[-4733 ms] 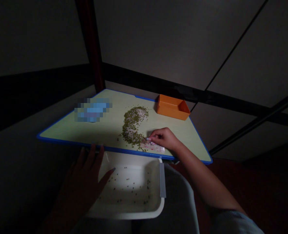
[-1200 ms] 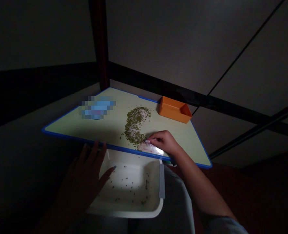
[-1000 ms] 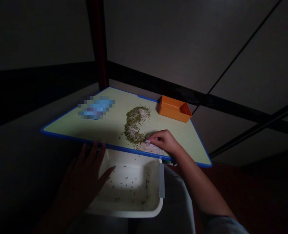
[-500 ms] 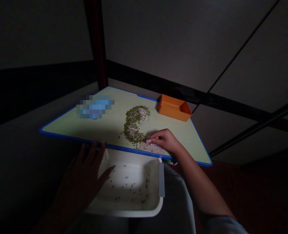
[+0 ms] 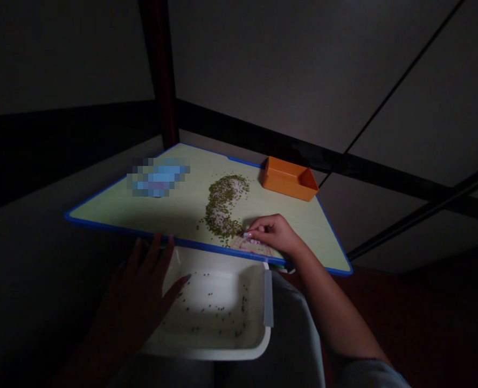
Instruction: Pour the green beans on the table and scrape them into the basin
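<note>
A curved heap of small green beans mixed with white grains (image 5: 223, 205) lies on a pale green board with a blue rim (image 5: 101, 225). My right hand (image 5: 274, 234) pinches a flat pinkish card (image 5: 250, 246) that lies on the board at the heap's near end. My left hand (image 5: 141, 285) grips the left side of a white tray (image 5: 258, 345) held below the board's near edge. Several green beans lie scattered in the tray.
An orange box (image 5: 289, 179) stands at the board's far right corner. A blurred blue patch (image 5: 158, 177) lies at the far left. A dark post (image 5: 160, 75) rises behind the board. The room around is dim.
The view has shifted slightly. My right hand and the card have stayed at the near end of the heap with small movements. My left hand keeps the tray in the same place.
</note>
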`<state>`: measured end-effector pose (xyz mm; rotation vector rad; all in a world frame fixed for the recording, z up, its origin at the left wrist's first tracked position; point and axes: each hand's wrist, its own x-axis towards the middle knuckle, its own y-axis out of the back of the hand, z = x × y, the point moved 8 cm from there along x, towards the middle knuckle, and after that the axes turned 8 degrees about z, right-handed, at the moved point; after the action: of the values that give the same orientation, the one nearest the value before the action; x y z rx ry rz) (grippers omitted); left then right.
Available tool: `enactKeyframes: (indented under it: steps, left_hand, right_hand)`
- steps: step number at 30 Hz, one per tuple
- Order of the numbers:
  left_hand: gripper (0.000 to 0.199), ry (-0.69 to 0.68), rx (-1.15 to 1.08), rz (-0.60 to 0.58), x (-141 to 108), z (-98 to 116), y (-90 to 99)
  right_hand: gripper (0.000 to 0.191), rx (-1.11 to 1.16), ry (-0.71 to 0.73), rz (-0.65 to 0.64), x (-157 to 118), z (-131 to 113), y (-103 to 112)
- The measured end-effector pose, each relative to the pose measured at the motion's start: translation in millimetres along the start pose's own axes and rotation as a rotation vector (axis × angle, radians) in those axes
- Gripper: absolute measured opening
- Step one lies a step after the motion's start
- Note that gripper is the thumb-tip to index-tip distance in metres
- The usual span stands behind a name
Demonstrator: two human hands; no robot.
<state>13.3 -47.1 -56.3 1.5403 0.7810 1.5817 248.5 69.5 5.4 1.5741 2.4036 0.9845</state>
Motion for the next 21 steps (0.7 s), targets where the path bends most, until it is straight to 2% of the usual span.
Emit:
enactKeyframes:
  steps: [4, 12, 21]
  left_hand:
    - [0.082, 0.013, -0.008, -0.003, 0, -1, 0.7]
    - [0.076, 0.031, 0.011, -0.013, -2, -2, 5.4]
    - [0.076, 0.054, 0.005, 0.004, 0, -8, 13.0]
  right_hand:
    - [0.03, -0.037, -0.003, 0.067, 2, 2, 5]
    - [0.029, -0.042, -0.027, 0.089, 4, 7, 7]
    - [0.031, -0.042, -0.053, 0.182, 3, 13, 17]
